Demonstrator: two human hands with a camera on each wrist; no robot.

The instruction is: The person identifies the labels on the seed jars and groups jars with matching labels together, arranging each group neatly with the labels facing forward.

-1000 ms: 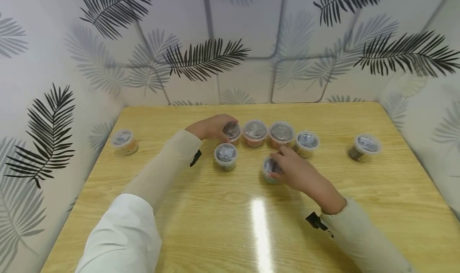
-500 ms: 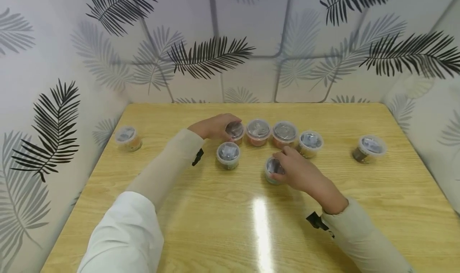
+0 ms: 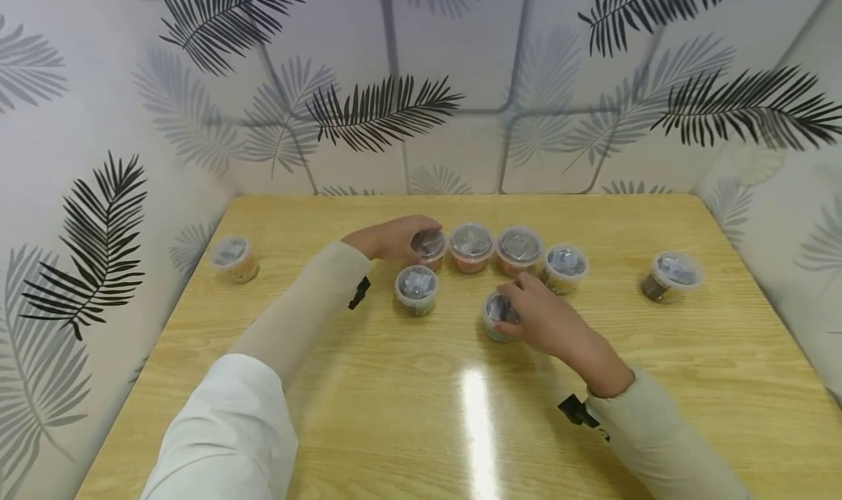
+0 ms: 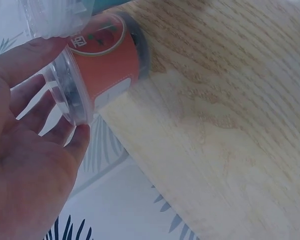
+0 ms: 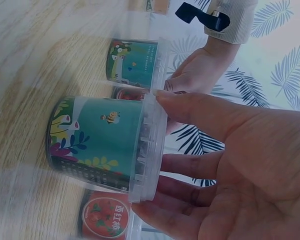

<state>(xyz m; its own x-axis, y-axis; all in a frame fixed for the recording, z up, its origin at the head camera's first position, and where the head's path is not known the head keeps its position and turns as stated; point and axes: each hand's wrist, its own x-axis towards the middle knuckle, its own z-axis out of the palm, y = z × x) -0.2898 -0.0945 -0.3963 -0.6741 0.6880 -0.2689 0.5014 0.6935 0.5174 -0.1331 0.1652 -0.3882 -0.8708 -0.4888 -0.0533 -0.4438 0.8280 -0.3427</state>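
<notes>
At the left end of the back row, my left hand (image 3: 391, 239) grips a lidded plastic tub (image 3: 430, 245) by its lid. The left wrist view shows this tub's orange-red label (image 4: 112, 67), with fingers curled round the lid's rim. Nearer the front, my right hand (image 3: 549, 317) holds a teal-labelled tub (image 5: 97, 135) with thumb and fingers about the clear lid. That tub stands upright on the table, partly covered by the hand in the head view. Just in front of my left hand is another teal-labelled tub (image 3: 416, 289).
Two red-labelled tubs, one in the middle (image 3: 471, 248) and one beside it (image 3: 520, 250), continue the back row. A further tub (image 3: 564, 267) ends it. Single tubs stand far left (image 3: 234, 259) and far right (image 3: 672, 275) on the wooden table (image 3: 368, 419). Patterned walls enclose the table.
</notes>
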